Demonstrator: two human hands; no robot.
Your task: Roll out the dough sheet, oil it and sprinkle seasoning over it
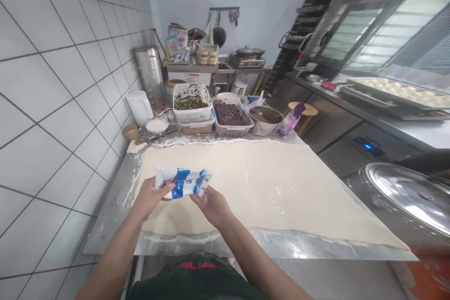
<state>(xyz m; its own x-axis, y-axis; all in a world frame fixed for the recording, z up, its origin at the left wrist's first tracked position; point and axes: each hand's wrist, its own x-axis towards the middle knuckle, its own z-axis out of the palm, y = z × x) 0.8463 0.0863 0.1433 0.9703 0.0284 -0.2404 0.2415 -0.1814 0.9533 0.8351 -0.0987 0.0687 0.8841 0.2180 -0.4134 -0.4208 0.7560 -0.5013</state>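
Between my two hands is a white-and-blue plastic packet (183, 182), held just above a wide sheet of rolled dough (253, 187). My left hand (153, 196) grips its left end, thumb on top. At the packet's right end, the fingers of my right hand (213, 204) are closed on the crumpled plastic, partly hidden beneath it. Whatever the packet contains cannot be made out. The dough covers most of the metal table (112, 218), and small shiny wet spots lie on its middle and right part.
Along the table's back edge stand a white jug (139, 107), a bowl of white powder (157, 125), a tub of chopped greens (191, 115), a tub of dark filling (230, 117), a steel bowl (265, 122) and a purple bag (292, 119). A tiled wall (52, 103) borders the left.
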